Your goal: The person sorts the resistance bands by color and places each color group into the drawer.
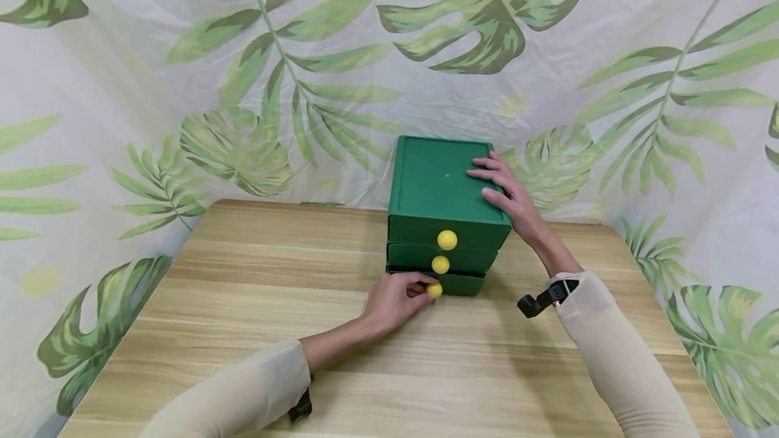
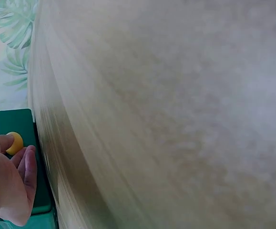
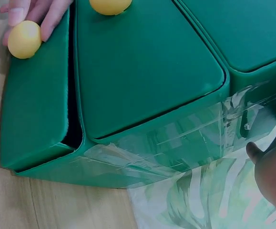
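Note:
A green three-drawer box stands at the far middle of the wooden table, with a yellow round knob on each drawer. My left hand pinches the bottom knob between thumb and fingers; the left wrist view shows the same knob at my fingertips. The bottom drawer stands slightly out, with a dark gap beside it. My right hand lies flat on the box's top right edge, fingers straight. The middle knob and top knob are untouched.
A leaf-print sheet hangs close behind and around the table. Clear tape runs along the box's side. A black strap sits on my right wrist. Bare wood stretches in front of the box.

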`<state>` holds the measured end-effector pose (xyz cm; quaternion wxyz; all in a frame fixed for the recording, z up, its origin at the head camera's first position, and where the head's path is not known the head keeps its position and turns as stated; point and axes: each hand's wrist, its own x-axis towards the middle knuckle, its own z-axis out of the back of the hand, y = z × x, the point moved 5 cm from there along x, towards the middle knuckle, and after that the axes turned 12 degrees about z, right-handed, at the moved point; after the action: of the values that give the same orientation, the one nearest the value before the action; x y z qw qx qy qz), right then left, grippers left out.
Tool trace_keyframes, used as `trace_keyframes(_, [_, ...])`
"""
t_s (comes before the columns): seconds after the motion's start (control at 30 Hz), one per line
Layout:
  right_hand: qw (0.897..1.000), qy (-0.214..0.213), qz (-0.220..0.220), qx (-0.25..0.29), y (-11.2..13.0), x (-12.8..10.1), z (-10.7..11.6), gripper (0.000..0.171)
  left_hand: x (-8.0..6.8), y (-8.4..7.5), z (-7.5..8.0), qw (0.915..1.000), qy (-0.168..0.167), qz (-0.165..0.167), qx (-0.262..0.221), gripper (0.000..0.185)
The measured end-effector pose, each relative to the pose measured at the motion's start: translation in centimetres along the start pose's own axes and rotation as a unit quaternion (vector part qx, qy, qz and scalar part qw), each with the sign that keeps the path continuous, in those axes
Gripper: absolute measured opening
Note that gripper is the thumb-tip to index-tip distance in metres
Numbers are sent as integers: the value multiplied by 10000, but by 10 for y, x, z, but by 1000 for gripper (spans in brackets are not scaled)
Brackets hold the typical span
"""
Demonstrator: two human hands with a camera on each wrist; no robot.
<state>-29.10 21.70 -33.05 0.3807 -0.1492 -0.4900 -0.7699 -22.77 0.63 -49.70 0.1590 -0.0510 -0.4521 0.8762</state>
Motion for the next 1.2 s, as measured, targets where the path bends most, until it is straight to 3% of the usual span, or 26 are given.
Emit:
trace_keyframes(0.37, [10000,-39,-19,-13,-2,-1,-1,38,6,5,-1,9996,-71,68,-251,19])
trace_keyframes(0.8, [10000,-58,-5,-73,-1,-1,3,37,8,1,-1,9995,9,-111,-301,23])
trace_keyframes(1.0, [9996,-14,-109,-259,-1,-5,7,36,2,-4,2,9995,254,-177,-36,30])
trace_keyframes(1.2, [9983,69,-245,-520,3,-15,12,39,-15,-5,19,9972,348,-178,640,32])
